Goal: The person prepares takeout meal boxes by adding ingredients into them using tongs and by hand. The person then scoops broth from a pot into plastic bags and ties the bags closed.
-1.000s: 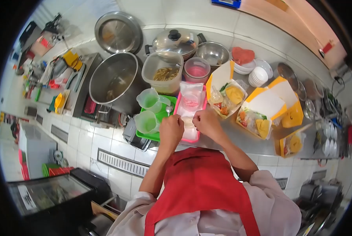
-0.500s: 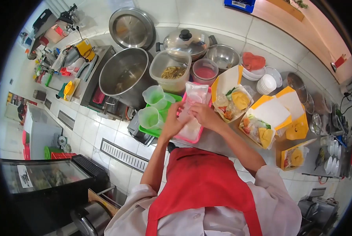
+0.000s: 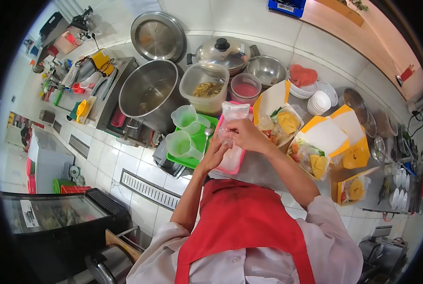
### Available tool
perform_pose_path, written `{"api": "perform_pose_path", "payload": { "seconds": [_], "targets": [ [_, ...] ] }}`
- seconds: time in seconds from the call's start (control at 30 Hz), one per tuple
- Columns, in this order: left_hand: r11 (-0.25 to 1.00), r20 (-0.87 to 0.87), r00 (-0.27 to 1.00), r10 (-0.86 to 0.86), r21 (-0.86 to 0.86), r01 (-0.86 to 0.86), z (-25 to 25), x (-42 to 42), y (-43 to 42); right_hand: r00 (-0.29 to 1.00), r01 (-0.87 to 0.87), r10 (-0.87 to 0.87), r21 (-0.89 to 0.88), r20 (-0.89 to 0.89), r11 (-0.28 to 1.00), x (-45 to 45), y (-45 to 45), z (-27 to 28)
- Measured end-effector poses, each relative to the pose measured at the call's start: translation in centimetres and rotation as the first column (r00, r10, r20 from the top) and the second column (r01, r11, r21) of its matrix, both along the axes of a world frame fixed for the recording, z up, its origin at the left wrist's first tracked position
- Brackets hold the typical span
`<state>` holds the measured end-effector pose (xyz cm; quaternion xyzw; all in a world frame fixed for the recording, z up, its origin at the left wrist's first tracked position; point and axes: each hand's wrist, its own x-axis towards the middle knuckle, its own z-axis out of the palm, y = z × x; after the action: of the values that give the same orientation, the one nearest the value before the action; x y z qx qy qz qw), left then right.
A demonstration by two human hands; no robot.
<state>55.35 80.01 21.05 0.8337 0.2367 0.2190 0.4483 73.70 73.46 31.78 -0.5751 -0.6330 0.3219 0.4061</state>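
Note:
Both hands meet above a pink tray (image 3: pixel 238 164) holding clear plastic bags (image 3: pixel 230 158). My left hand (image 3: pixel 214 150) and my right hand (image 3: pixel 245 136) pinch a small clear plastic bag (image 3: pixel 226 138) between them; its outline is partly hidden by the fingers. A plastic packet (image 3: pixel 235 110) lies at the far end of the pink tray. Just left of my left hand is a green tray (image 3: pixel 191 162), bearing two translucent measuring jugs, a far jug (image 3: pixel 185 119) and a near jug (image 3: pixel 180 144), and a metal spoon (image 3: pixel 207 134).
Behind the trays stand a big steel pot (image 3: pixel 147 87), a square plastic tub (image 3: pixel 204 83) of food, a pink-filled container (image 3: pixel 246 86) and a lidded pan (image 3: pixel 223 54). To the right are open yellow food boxes (image 3: pixel 311 156) and stacked white bowls (image 3: pixel 319 103).
My hands have drawn closer together over the pink tray, the left one shifting slightly down and right. More of the green tray and its spoon now shows.

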Motion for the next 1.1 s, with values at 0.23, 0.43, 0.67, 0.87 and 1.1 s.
{"api": "perform_pose_path", "payload": {
  "seconds": [0.23,0.43,0.67,0.87,1.1],
  "targets": [
    [0.917,0.284,0.952,-0.117,0.398,-0.006,-6.4,-0.1,-0.2,0.995,0.038,-0.038,-0.001,-0.095,0.999,-1.1,-1.9,2.5],
    [0.965,0.003,0.976,-0.219,0.149,0.216,4.1,-0.2,-1.2,0.899,0.131,-0.182,-0.153,-0.397,0.980,-2.2,-4.0,4.5],
    [0.977,-0.073,0.976,-0.203,-0.086,0.197,8.5,0.4,-4.0,0.874,0.210,-0.394,0.512,0.283,0.833,-4.0,-6.1,8.2],
    [0.964,-0.063,0.963,-0.262,0.030,0.264,7.6,1.2,-5.2,0.638,-0.314,0.102,0.136,0.764,0.940,-4.7,-8.9,9.9],
    [0.964,-0.003,0.968,-0.252,-0.082,0.251,6.2,-0.1,-7.6,0.868,-0.330,0.344,-0.102,0.358,0.938,1.0,-8.0,2.2]
  ]
}}
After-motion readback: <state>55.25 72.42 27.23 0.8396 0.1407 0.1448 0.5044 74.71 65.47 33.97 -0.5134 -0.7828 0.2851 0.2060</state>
